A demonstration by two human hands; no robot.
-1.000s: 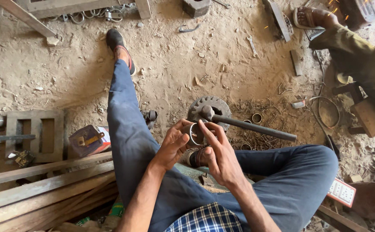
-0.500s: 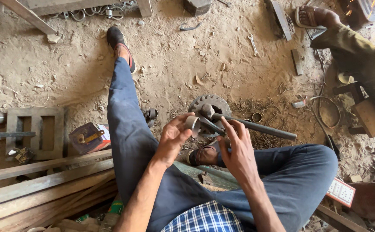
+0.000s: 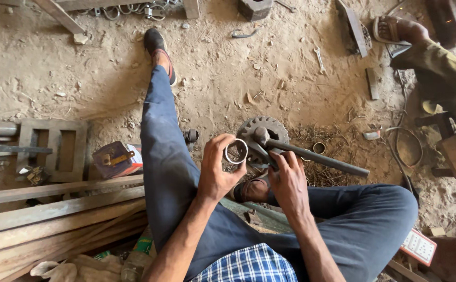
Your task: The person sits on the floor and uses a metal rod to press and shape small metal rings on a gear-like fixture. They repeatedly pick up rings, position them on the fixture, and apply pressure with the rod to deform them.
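I sit on a dirt floor with my left leg stretched out and my right leg folded. My left hand [image 3: 216,169] holds a short metal ring [image 3: 236,151] by its rim, opening towards me. My right hand [image 3: 288,180] rests with its fingers on the near end of a long dark metal bar [image 3: 322,159]. That bar's rounded head lies on a toothed gear wheel [image 3: 270,129] on the ground just beyond my hands. A second small ring [image 3: 319,148] lies in the straw to the right of the gear.
Wooden planks [image 3: 55,214] are stacked at my left, beside a metal frame [image 3: 53,149] and a small red-and-blue tin [image 3: 117,159]. Another person's sandalled foot and sleeve [image 3: 421,47] are at the upper right. Scrap metal, a spanner [image 3: 319,58] and wire litter the floor.
My left hand has lifted the ring away from the bar's head and turned it upward. My right hand has slid down onto the bar's near end.
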